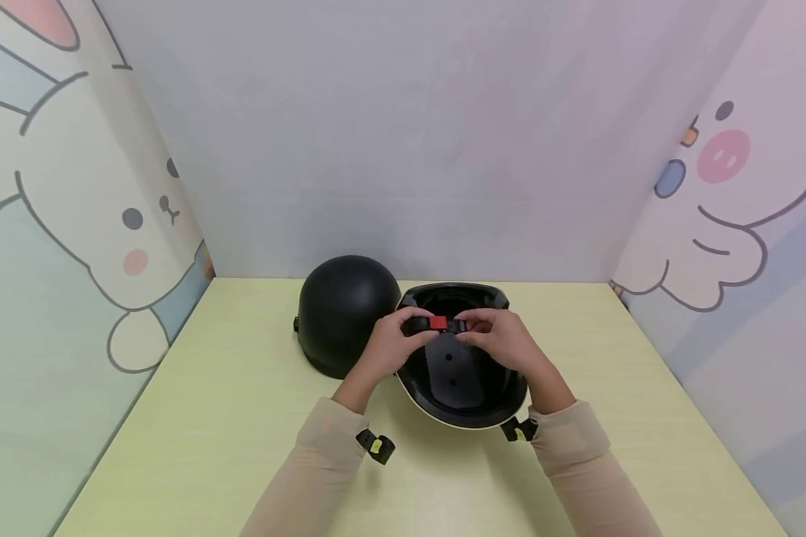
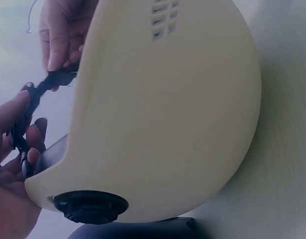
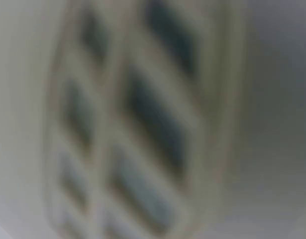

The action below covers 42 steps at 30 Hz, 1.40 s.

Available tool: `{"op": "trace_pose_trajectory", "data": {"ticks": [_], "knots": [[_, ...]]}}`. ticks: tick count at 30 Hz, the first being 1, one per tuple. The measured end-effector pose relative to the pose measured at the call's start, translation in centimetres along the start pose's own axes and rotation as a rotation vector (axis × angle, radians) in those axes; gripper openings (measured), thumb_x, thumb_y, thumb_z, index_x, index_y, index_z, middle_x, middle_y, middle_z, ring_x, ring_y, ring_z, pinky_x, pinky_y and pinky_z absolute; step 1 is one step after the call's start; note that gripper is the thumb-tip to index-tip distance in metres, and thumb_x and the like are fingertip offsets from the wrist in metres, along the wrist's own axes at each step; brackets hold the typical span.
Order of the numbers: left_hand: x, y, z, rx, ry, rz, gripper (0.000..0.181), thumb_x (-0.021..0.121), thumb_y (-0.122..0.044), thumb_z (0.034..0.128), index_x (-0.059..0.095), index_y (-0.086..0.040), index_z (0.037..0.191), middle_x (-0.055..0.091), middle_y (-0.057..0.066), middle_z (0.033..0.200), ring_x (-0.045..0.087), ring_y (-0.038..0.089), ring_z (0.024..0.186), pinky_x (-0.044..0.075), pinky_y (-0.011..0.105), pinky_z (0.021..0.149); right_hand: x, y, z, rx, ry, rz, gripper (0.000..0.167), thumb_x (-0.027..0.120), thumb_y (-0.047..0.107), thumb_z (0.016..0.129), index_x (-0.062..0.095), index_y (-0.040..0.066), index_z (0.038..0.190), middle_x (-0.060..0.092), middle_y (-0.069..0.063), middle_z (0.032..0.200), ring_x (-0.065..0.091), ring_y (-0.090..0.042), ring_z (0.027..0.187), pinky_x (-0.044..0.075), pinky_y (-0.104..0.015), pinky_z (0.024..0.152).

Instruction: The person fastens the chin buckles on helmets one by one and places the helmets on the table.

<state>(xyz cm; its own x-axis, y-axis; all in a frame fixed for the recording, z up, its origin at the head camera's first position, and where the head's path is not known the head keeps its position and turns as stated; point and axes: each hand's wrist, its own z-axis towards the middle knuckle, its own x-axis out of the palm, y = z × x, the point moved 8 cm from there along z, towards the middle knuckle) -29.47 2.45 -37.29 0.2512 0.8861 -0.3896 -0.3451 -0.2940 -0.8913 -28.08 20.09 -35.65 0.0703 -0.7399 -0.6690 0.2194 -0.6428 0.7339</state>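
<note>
A cream helmet (image 1: pixel 451 418) with a black padded inside lies upside down, its opening facing up. Over that opening my left hand (image 1: pixel 391 344) pinches one side of a black chin strap buckle (image 1: pixel 439 323) with a red part. From the other side my right hand (image 1: pixel 500 341) pinches the strap's black end piece, close against the red part. In the left wrist view the black strap (image 2: pixel 37 97) runs between both hands beside the cream shell (image 2: pixel 162 114). The right wrist view holds only blurred vent slots (image 3: pixel 155 119) of the shell, with no hand in it.
A black helmet (image 1: pixel 345 313) stands dome up just left of the cream one, touching or nearly so. Both rest on a pale yellow table (image 1: pixel 228 447). A grey backdrop (image 1: pixel 403 149) rises behind, with cartoon-printed panels (image 1: pixel 74 246) at the sides.
</note>
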Motion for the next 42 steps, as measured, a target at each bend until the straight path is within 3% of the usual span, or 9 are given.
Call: {"op": "trace_pose_trajectory", "data": {"ticks": [5, 15, 20, 27, 32, 37, 42], "knots": [[0.1, 0.0, 0.1, 0.010, 0.010, 0.040, 0.026, 0.075, -0.024, 0.0881, 0.070, -0.013, 0.111, 0.065, 0.003, 0.112, 0.055, 0.019, 0.090, 0.049, 0.033, 0.073, 0.1, 0.0, 0.0, -0.009, 0.005, 0.019, 0.030, 0.076, 0.015, 0.087, 0.071, 0.005, 0.115, 0.064, -0.003, 0.088, 0.063, -0.018, 0.080, 0.050, -0.036, 0.069], [0.9, -0.4, 0.0, 0.070, 0.060, 0.151, 0.026, 0.074, -0.026, 0.0888, 0.070, -0.013, 0.111, 0.066, 0.001, 0.110, 0.058, 0.017, 0.090, 0.051, 0.031, 0.073, 1.1, 0.6, 0.0, -0.064, 0.006, -0.087, 0.029, 0.078, 0.017, 0.085, 0.073, 0.007, 0.111, 0.063, 0.002, 0.083, 0.061, -0.014, 0.075, 0.050, -0.034, 0.064], [0.9, -0.4, 0.0, 0.090, 0.039, 0.161, 0.025, 0.073, -0.024, 0.0893, 0.069, -0.012, 0.111, 0.065, 0.002, 0.110, 0.059, 0.018, 0.097, 0.051, 0.034, 0.078, 1.4, 0.4, 0.0, -0.033, -0.004, -0.056, 0.032, 0.077, 0.017, 0.086, 0.071, 0.007, 0.115, 0.064, 0.002, 0.086, 0.062, -0.015, 0.078, 0.051, -0.034, 0.065], [1.2, -0.2, 0.1, 0.119, 0.029, 0.269, 0.029, 0.072, -0.024, 0.0906, 0.068, -0.012, 0.116, 0.064, 0.004, 0.112, 0.059, 0.020, 0.102, 0.051, 0.038, 0.084, 1.5, 0.1, 0.0, -0.019, -0.015, -0.090, 0.032, 0.075, 0.016, 0.087, 0.070, 0.007, 0.117, 0.066, 0.000, 0.088, 0.063, -0.015, 0.078, 0.051, -0.035, 0.066], [1.0, 0.1, 0.0, 0.094, 0.003, 0.277, 0.038, 0.072, -0.025, 0.0905, 0.065, -0.012, 0.125, 0.063, 0.007, 0.117, 0.059, 0.022, 0.104, 0.052, 0.038, 0.083, 1.6, -0.3, 0.0, 0.005, -0.015, -0.113, 0.032, 0.074, 0.016, 0.088, 0.069, 0.007, 0.119, 0.066, 0.000, 0.090, 0.063, -0.016, 0.078, 0.051, -0.036, 0.066], [0.5, 0.6, -0.4, 0.055, -0.027, 0.316, 0.052, 0.074, -0.023, 0.0889, 0.057, -0.010, 0.136, 0.063, 0.005, 0.112, 0.057, 0.019, 0.096, 0.052, 0.035, 0.078, 1.8, -0.6, 0.0, 0.016, -0.009, -0.170, 0.032, 0.074, 0.015, 0.089, 0.068, 0.008, 0.120, 0.065, 0.000, 0.088, 0.061, -0.015, 0.076, 0.051, -0.035, 0.065], [0.1, 0.8, -1.0, 0.051, -0.053, 0.374, 0.054, 0.076, -0.023, 0.0879, 0.056, -0.010, 0.136, 0.061, 0.005, 0.110, 0.056, 0.020, 0.099, 0.050, 0.037, 0.082, 2.2, -0.6, 0.0, 0.002, 0.013, -0.201, 0.033, 0.073, 0.013, 0.089, 0.067, 0.007, 0.121, 0.063, 0.001, 0.087, 0.058, -0.014, 0.074, 0.050, -0.034, 0.064]]}}
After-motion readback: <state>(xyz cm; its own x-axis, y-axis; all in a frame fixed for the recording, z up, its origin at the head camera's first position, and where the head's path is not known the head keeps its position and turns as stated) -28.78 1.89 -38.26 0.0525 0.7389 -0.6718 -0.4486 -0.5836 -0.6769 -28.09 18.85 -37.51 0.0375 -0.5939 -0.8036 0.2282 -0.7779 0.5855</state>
